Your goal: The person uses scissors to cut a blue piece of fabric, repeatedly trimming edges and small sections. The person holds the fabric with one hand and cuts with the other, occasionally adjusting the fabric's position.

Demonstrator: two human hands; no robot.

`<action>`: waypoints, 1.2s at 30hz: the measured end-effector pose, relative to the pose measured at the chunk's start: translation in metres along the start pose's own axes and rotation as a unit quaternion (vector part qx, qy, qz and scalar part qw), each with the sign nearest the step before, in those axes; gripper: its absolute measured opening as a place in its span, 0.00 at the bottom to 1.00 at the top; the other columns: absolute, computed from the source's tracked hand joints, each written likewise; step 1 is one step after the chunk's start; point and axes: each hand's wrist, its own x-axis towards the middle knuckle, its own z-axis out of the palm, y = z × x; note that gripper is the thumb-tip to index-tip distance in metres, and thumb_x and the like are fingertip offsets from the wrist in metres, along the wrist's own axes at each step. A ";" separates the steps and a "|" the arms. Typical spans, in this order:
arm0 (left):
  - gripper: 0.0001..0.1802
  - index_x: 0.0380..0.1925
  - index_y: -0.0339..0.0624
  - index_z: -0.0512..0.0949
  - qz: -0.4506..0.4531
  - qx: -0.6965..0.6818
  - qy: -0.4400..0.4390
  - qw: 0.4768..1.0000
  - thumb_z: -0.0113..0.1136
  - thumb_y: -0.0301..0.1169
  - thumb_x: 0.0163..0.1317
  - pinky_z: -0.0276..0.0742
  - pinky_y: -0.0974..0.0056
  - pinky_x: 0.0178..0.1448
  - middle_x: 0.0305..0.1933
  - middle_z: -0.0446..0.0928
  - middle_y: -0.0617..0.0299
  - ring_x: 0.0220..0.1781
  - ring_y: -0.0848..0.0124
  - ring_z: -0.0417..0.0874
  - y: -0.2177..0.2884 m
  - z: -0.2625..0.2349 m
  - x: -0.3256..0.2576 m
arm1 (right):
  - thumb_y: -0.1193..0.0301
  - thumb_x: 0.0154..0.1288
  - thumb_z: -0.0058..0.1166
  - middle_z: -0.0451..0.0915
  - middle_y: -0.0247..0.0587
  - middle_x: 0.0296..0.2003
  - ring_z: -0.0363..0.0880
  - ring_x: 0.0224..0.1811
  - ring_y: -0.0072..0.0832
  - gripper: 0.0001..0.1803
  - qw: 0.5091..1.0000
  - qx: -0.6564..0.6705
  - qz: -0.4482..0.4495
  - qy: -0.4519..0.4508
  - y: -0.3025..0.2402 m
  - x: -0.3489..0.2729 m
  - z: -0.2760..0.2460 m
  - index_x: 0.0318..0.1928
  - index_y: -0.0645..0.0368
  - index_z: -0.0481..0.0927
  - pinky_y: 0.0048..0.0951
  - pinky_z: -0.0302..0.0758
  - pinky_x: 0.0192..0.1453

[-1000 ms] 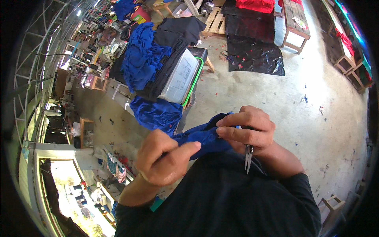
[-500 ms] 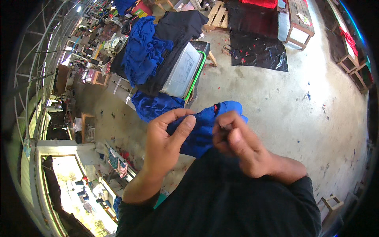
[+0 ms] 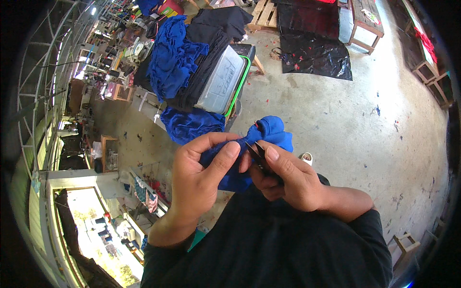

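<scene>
the left hand (image 3: 199, 177) pinches a bunched blue cloth (image 3: 261, 144) in front of the chest, thumb on top and fingers curled round its near edge, so its grip is clamped on the cloth. the right hand (image 3: 288, 180) sits just beside it, touching the same cloth, with its grip closed round small dark snips (image 3: 259, 156) whose blades point up and left into the fabric. the cloth's far edge stands free above both hands; one small red speck shows near its top.

past the hands there is open room: bare grey concrete floor (image 3: 345, 125) spreads to the right and ahead, marked with small dark spots. a black plastic sheet (image 3: 314, 48) lies on it farther off, scattered with red scraps, and wooden pallets (image 3: 266, 14) lie beyond that.

to the left and ahead, close to the hands, the room is tighter. a desk carries a clear plastic bin (image 3: 221, 81) with a green rim, and over it hang a heap of blue cloth (image 3: 173, 62) and black cloth (image 3: 216, 24). another blue pile (image 3: 192, 126) sits below the bin, near the held cloth but apart from it. wooden benches (image 3: 367, 21) stand at the far right edge. along the left rim runs a metal frame and a crowded work area, too small to tell in detail.
</scene>
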 end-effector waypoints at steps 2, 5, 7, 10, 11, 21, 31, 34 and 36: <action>0.11 0.43 0.31 0.84 0.005 0.012 0.001 1.000 0.63 0.30 0.70 0.76 0.72 0.45 0.35 0.84 0.63 0.38 0.80 0.80 0.000 -0.001 -0.001 | 0.45 0.82 0.28 0.58 0.25 0.25 0.49 0.22 0.15 0.28 1.000 -0.004 -0.002 -0.003 0.000 0.000 0.000 0.54 0.56 0.72 0.21 0.48 0.26; 0.11 0.44 0.30 0.84 0.013 0.015 0.006 1.000 0.63 0.29 0.70 0.75 0.73 0.45 0.35 0.84 0.63 0.38 0.80 0.80 0.000 -0.002 -0.002 | 0.45 0.82 0.28 0.57 0.25 0.25 0.49 0.22 0.15 0.28 1.000 -0.006 0.002 -0.003 -0.002 -0.001 0.001 0.54 0.56 0.71 0.21 0.48 0.26; 0.10 0.44 0.30 0.84 0.016 0.011 0.004 1.000 0.63 0.28 0.70 0.75 0.73 0.45 0.34 0.84 0.63 0.38 0.80 0.80 0.000 -0.002 -0.003 | 0.46 0.82 0.28 0.57 0.25 0.25 0.50 0.22 0.16 0.29 1.000 -0.007 0.008 -0.004 -0.003 -0.001 0.002 0.54 0.57 0.71 0.21 0.49 0.25; 0.10 0.44 0.30 0.83 0.016 0.006 -0.010 1.000 0.62 0.27 0.71 0.76 0.73 0.45 0.34 0.84 0.63 0.38 0.80 0.80 0.002 -0.002 -0.004 | 0.45 0.82 0.28 0.58 0.25 0.24 0.50 0.22 0.16 0.29 1.000 0.006 0.007 -0.011 -0.001 0.000 0.001 0.54 0.57 0.72 0.21 0.49 0.25; 0.09 0.44 0.30 0.83 0.016 0.004 -0.015 1.000 0.62 0.27 0.71 0.76 0.73 0.45 0.34 0.84 0.63 0.38 0.80 0.80 0.002 -0.003 -0.005 | 0.45 0.82 0.29 0.58 0.25 0.24 0.51 0.21 0.16 0.29 1.000 0.010 0.010 -0.014 -0.001 0.000 0.002 0.53 0.57 0.72 0.21 0.49 0.25; 0.11 0.44 0.31 0.84 0.025 0.007 -0.011 1.000 0.66 0.28 0.68 0.76 0.74 0.45 0.36 0.84 0.65 0.39 0.82 0.80 0.003 -0.003 -0.013 | 0.47 0.80 0.37 0.59 0.26 0.24 0.52 0.21 0.15 0.24 0.999 0.025 0.025 -0.017 -0.011 -0.001 0.004 0.45 0.57 0.71 0.20 0.49 0.25; 0.09 0.42 0.35 0.85 0.068 0.053 -0.021 0.996 0.68 0.26 0.64 0.74 0.73 0.40 0.35 0.82 0.64 0.34 0.81 0.79 0.000 -0.003 -0.013 | 0.64 0.73 0.52 0.73 0.35 0.29 0.71 0.27 0.28 0.13 0.907 -0.287 -0.306 0.032 -0.003 0.012 -0.021 0.47 0.62 0.75 0.25 0.68 0.32; 0.11 0.41 0.39 0.87 0.263 0.262 -0.039 0.928 0.71 0.23 0.57 0.72 0.71 0.33 0.28 0.76 0.66 0.28 0.77 0.77 0.000 -0.008 -0.010 | 0.75 0.65 0.60 0.82 0.44 0.35 0.83 0.33 0.35 0.11 0.767 -0.470 -0.436 0.029 -0.010 0.024 -0.031 0.47 0.63 0.78 0.29 0.77 0.37; 0.14 0.40 0.41 0.87 0.386 0.375 -0.008 0.843 0.72 0.20 0.53 0.70 0.69 0.30 0.24 0.70 0.67 0.24 0.74 0.74 0.000 -0.008 -0.016 | 0.80 0.61 0.62 0.85 0.48 0.39 0.86 0.34 0.36 0.10 0.703 -0.501 -0.502 0.049 -0.009 0.022 -0.035 0.43 0.61 0.80 0.30 0.80 0.36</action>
